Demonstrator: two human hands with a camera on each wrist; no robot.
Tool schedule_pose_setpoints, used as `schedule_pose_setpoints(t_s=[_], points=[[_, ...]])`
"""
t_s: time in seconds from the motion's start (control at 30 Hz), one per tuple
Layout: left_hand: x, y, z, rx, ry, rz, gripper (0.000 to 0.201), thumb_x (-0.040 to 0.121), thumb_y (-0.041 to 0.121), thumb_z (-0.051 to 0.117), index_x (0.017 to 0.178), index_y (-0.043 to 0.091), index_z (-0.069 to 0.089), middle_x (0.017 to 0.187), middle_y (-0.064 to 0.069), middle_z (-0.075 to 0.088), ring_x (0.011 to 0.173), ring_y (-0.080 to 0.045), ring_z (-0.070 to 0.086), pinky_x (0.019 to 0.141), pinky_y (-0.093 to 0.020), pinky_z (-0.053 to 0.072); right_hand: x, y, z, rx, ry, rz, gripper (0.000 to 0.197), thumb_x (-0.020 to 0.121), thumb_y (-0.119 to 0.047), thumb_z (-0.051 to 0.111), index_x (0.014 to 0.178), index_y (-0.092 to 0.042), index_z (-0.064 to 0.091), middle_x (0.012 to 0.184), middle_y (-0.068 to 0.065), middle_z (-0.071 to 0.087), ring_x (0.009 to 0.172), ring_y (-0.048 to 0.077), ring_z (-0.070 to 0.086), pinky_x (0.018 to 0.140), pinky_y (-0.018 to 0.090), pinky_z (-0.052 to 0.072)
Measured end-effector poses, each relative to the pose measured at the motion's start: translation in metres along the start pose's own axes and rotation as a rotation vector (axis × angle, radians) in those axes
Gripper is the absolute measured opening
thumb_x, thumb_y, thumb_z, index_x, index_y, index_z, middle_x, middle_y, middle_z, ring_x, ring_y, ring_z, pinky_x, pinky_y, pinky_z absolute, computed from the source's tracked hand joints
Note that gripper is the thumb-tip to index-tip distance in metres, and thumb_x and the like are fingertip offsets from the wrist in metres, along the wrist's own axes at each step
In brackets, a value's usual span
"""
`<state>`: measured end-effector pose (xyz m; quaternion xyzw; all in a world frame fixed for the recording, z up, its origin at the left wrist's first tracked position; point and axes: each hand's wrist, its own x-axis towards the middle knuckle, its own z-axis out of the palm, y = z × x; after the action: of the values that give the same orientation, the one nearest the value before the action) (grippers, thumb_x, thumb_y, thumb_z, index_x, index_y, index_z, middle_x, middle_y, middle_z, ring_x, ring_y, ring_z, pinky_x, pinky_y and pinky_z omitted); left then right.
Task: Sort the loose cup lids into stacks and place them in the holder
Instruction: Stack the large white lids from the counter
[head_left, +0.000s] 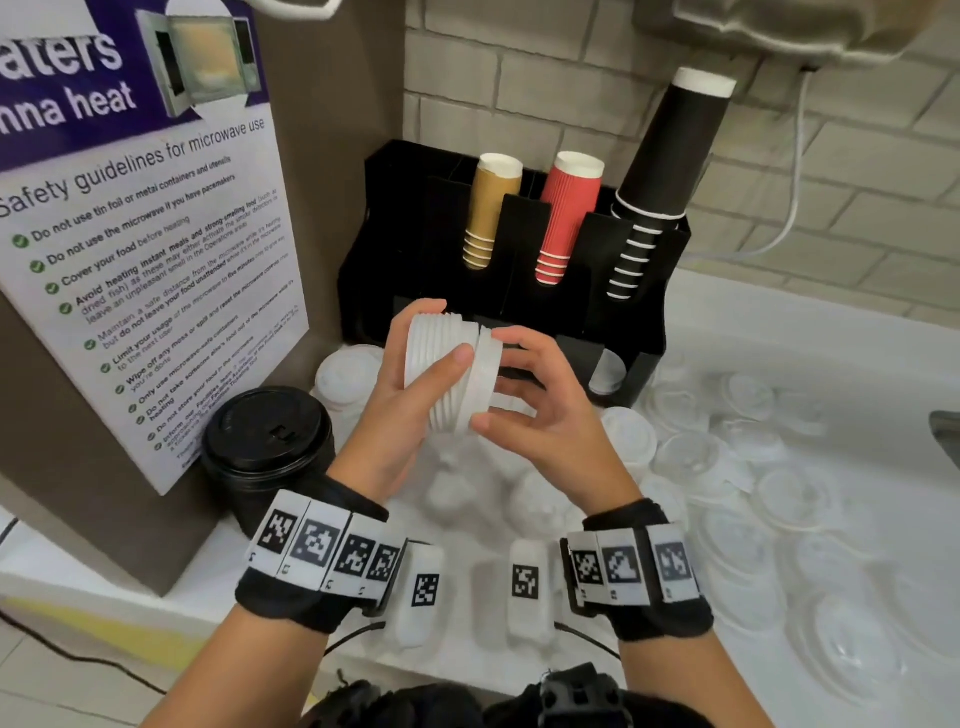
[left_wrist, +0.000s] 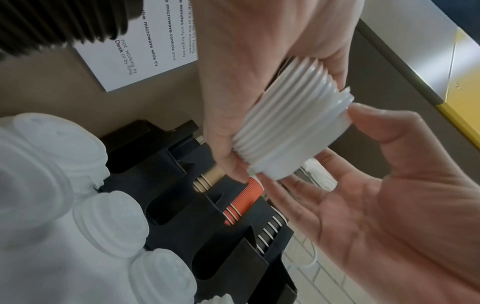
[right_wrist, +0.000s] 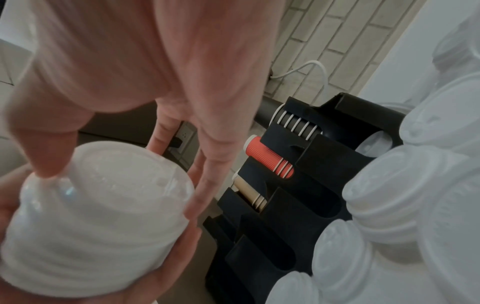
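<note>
Our left hand (head_left: 415, 384) grips stack of white lids (head_left: 447, 374) sideways above surface (head_left: 779, 332); right hand (head_left: 540, 410) pinches outermost lid (head_left: 485, 366), seating it on stack's end. Stacking step underway, we judge. Next: square rims, then lower stack into holder (head_left: 644, 332) behind. Lids ribbed, nested tight. Loose lids (head_left: 779, 499) litter surface farther right.
</note>
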<state>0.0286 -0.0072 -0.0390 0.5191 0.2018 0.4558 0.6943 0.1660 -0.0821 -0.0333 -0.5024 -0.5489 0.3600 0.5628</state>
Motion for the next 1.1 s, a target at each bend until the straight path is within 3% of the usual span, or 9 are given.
schedule_pose_setpoints(t_s=[0.27, 0.47, 0.67, 0.77, 0.87, 0.93, 1.03, 1.1], points=[[0.0, 0.0, 0.001, 0.042, -0.117, -0.067, 0.057, 0.07, 0.045, 0.068, 0.124, 0.044, 0.052, 0.127, -0.005, 0.056, 0.111, -0.021, 0.058, 0.078, -0.029, 0.052, 0.001, -0.004, -0.015, -0.068, -0.039, -0.004, 0.062, 0.078, -0.011, 0.075, 0.13, -0.034, 0.051, 0.126, 0.001, 0.055, 0.111, 0.015, 0.06, 0.084, 0.03, 0.055], [0.002, -0.001, 0.005, 0.024, -0.092, -0.06, 0.046, 0.081, 0.033, 0.063, 0.125, 0.04, 0.05, 0.121, -0.002, 0.056, 0.108, -0.022, 0.057, 0.076, -0.03, 0.052, 0.004, -0.002, -0.013, -0.042, -0.023, -0.032, 0.062, 0.077, -0.009, 0.076, 0.129, -0.032, 0.052, 0.125, 0.001, 0.054, 0.111, 0.015, 0.059, 0.084, 0.029, 0.055], [0.003, -0.002, 0.01, -0.04, -0.069, -0.057, 0.065, 0.063, 0.033, 0.073, 0.123, 0.035, 0.05, 0.124, -0.007, 0.053, 0.111, -0.024, 0.056, 0.075, -0.032, 0.053, 0.008, -0.008, -0.017, -0.119, -0.067, -0.022, 0.065, 0.077, -0.017, 0.078, 0.133, -0.032, 0.05, 0.126, -0.001, 0.055, 0.112, 0.015, 0.059, 0.09, 0.031, 0.053], [0.007, -0.003, 0.008, -0.053, 0.003, -0.044, 0.057, 0.069, 0.022, 0.073, 0.12, 0.036, 0.05, 0.118, -0.002, 0.055, 0.104, -0.018, 0.058, 0.074, -0.029, 0.052, 0.02, -0.016, -0.037, -0.232, -0.106, 0.049, 0.052, 0.088, -0.029, 0.063, 0.137, -0.032, 0.045, 0.129, -0.001, 0.057, 0.117, 0.009, 0.058, 0.097, 0.026, 0.049], [0.012, 0.0, -0.001, -0.041, 0.098, -0.027, 0.051, 0.074, 0.022, 0.066, 0.12, 0.035, 0.049, 0.109, 0.005, 0.057, 0.096, -0.011, 0.059, 0.071, -0.026, 0.052, 0.034, -0.017, -0.077, -0.393, 0.071, 0.135, 0.032, 0.099, -0.024, 0.05, 0.131, -0.028, 0.054, 0.126, -0.002, 0.061, 0.112, 0.008, 0.058, 0.099, 0.028, 0.048], [0.014, 0.002, -0.007, -0.033, 0.144, -0.024, 0.051, 0.075, 0.021, 0.067, 0.12, 0.036, 0.049, 0.108, 0.006, 0.057, 0.097, -0.013, 0.058, 0.071, -0.027, 0.051, 0.041, -0.011, -0.103, -0.54, 0.092, 0.256, 0.024, 0.099, -0.021, 0.05, 0.121, -0.027, 0.059, 0.121, -0.001, 0.063, 0.104, 0.009, 0.058, 0.099, 0.03, 0.046], [0.014, 0.004, -0.013, -0.032, 0.186, -0.023, 0.052, 0.075, 0.022, 0.069, 0.12, 0.037, 0.048, 0.109, 0.007, 0.056, 0.099, -0.014, 0.056, 0.068, -0.027, 0.05, 0.049, 0.002, -0.127, -0.815, -0.065, 0.455, 0.024, 0.096, -0.022, 0.055, 0.119, -0.025, 0.061, 0.119, 0.002, 0.063, 0.108, 0.015, 0.058, 0.091, 0.024, 0.042], [0.014, 0.005, -0.015, -0.035, 0.194, -0.025, 0.052, 0.072, 0.025, 0.066, 0.12, 0.038, 0.048, 0.11, 0.007, 0.055, 0.099, -0.013, 0.056, 0.068, -0.027, 0.05, 0.052, 0.01, -0.129, -0.955, -0.209, 0.557, 0.037, 0.09, -0.032, 0.064, 0.126, -0.027, 0.056, 0.127, 0.002, 0.059, 0.115, 0.018, 0.056, 0.093, 0.024, 0.041]])
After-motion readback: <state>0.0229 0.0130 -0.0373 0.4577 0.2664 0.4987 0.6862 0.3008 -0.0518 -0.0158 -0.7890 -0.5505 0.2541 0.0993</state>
